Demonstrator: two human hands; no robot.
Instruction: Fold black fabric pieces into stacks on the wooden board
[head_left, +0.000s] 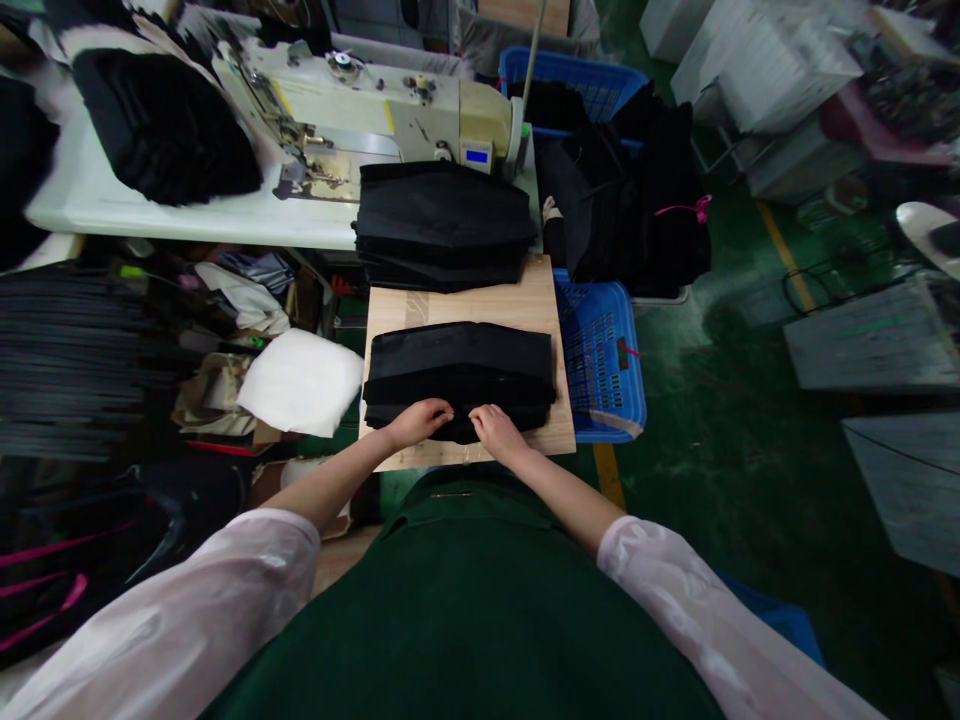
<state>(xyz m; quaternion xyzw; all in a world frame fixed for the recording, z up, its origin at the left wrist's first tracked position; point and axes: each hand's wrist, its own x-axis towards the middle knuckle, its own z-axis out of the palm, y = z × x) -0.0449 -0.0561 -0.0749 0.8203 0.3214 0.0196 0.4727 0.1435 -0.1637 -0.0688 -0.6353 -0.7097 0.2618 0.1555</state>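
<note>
A stack of black fabric pieces [461, 362] lies on a light wooden board [472, 305] in front of my body. My left hand [424, 420] is at the stack's near edge, its fingers closed on the black fabric. Just to its right, my right hand [495, 428] pinches the same near edge, with a small gap between the two hands. The fingertips are partly lost against the dark cloth. Beyond this stack, a second black stack [446, 215] rests across the far end of the board and the sewing table's edge.
A sewing machine [420, 115] stands on the white table [187, 220] behind the stacks. More black pieces [161, 125] lie at the far left. Blue baskets [604, 365] and piled black fabric [615, 200] are on the right. A white cloth [300, 382] is left of the board.
</note>
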